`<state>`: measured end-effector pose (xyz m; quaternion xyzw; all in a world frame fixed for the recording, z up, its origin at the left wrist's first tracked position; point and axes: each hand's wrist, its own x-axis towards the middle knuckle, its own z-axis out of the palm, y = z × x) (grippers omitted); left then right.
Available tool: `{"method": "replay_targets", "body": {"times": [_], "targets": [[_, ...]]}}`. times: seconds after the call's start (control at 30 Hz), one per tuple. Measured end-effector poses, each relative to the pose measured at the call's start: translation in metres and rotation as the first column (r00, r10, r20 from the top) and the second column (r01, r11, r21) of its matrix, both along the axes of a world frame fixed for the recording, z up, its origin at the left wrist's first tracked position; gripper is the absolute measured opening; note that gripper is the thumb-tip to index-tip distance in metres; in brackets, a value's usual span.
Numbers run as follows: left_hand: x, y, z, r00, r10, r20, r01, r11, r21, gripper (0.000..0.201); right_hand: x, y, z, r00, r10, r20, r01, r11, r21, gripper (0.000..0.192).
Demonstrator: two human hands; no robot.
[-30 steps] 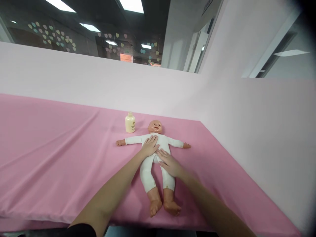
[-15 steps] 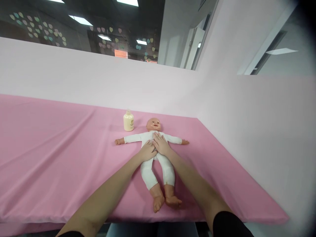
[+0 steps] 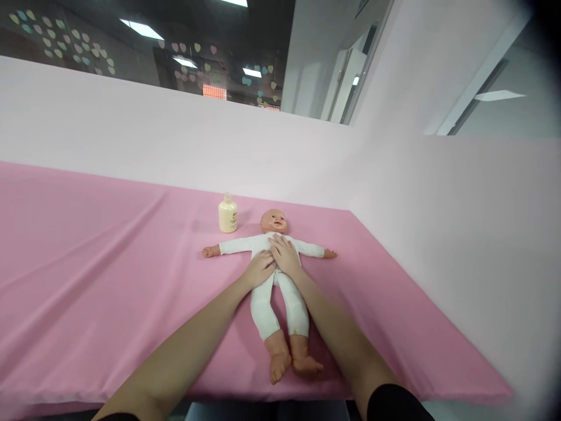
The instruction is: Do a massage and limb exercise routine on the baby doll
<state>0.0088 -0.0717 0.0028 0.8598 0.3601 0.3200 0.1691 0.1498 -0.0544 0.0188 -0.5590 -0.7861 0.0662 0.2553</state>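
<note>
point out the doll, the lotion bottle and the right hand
doll (image 3: 263, 313), head view, on its white-clad left-side leg
lotion bottle (image 3: 228, 217), head view, on the cream body
right hand (image 3: 286, 255), head view, on the back of the hand

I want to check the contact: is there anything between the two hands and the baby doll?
Nothing visible. The left hand and right hand both lie flat on the baby doll, on its white suit. The lotion bottle stands apart, beside the head.

We see a baby doll (image 3: 275, 275) in a plain white suit, a cream lotion bottle (image 3: 227, 215), a solid pink tablecloth (image 3: 109, 263).
</note>
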Motion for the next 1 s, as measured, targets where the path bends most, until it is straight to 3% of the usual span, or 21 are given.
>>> {"method": "replay_targets", "body": {"times": [0.17,0.3,0.4,0.57,0.7,0.9,1.0], "targets": [[0.001,0.003,-0.013,0.962,0.269,0.042,-0.264,0.96,-0.098,0.041,-0.003,-0.017,-0.009,0.983,-0.178,0.034,0.179,0.984,-0.021,0.053],[0.006,0.003,-0.018,0.949,0.314,0.036,-0.308,0.944,-0.118,0.049,-0.005,-0.029,-0.012,0.975,-0.209,0.073,0.212,0.977,-0.027,0.059],[0.011,-0.007,-0.01,0.96,0.277,-0.029,-0.278,0.956,-0.088,0.049,-0.005,-0.041,-0.012,0.977,-0.183,0.107,0.188,0.981,-0.042,0.059],[0.012,-0.02,0.006,0.985,0.104,-0.134,-0.108,0.994,-0.019,0.047,-0.008,-0.072,-0.011,0.984,-0.08,0.158,0.095,0.992,-0.086,0.064],[0.009,-0.017,0.007,0.988,0.042,-0.15,-0.046,0.999,-0.018,0.045,-0.006,-0.087,-0.01,0.984,0.045,0.175,-0.031,0.996,-0.078,0.061],[0.012,-0.01,-0.001,0.991,0.024,-0.133,-0.023,1.0,0.008,0.055,0.011,-0.055,-0.005,0.992,0.066,0.109,-0.054,0.992,-0.113,0.056],[0.013,-0.009,-0.002,0.99,-0.012,-0.14,0.015,1.0,0.022,0.06,0.017,-0.03,-0.003,0.977,0.058,0.205,-0.035,0.993,-0.112,0.057]]}}
